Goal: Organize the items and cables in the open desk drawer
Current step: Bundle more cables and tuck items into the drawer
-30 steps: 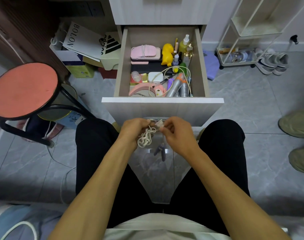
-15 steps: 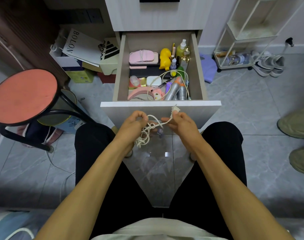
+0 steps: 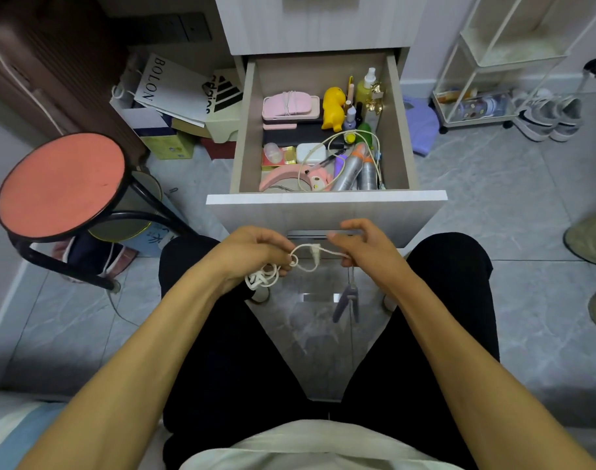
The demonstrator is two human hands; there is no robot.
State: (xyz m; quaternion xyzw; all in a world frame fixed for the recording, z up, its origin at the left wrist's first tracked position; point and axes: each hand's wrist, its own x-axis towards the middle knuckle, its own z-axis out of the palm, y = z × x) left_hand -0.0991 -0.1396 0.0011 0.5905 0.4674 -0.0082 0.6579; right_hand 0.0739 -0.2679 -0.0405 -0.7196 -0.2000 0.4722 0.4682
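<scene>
The open desk drawer (image 3: 325, 199) stands in front of my knees, full of small items: a pink case (image 3: 290, 106), a yellow duck toy (image 3: 334, 108), bottles, two silver cans (image 3: 357, 171) and a loose cream cable (image 3: 354, 139). Below its front, both hands work a white cable (image 3: 305, 257). My left hand (image 3: 252, 252) grips the bunched coils, which hang under its fingers. My right hand (image 3: 364, 247) pinches the other end, with a loop and plug stretched between the hands. A grey-purple piece (image 3: 347, 300) dangles below my right hand.
A red-topped stool (image 3: 61, 184) stands at the left. Paper bags and boxes (image 3: 174, 96) are stacked beside the cabinet. A white wire rack (image 3: 486, 79) and sneakers (image 3: 544, 117) sit at the right. Another person's shoes (image 3: 591, 239) show at the right edge.
The hands have dropped a little below the drawer front and drawn apart, pulling a stretch of white cable out between them. The grey-purple piece now hangs lower.
</scene>
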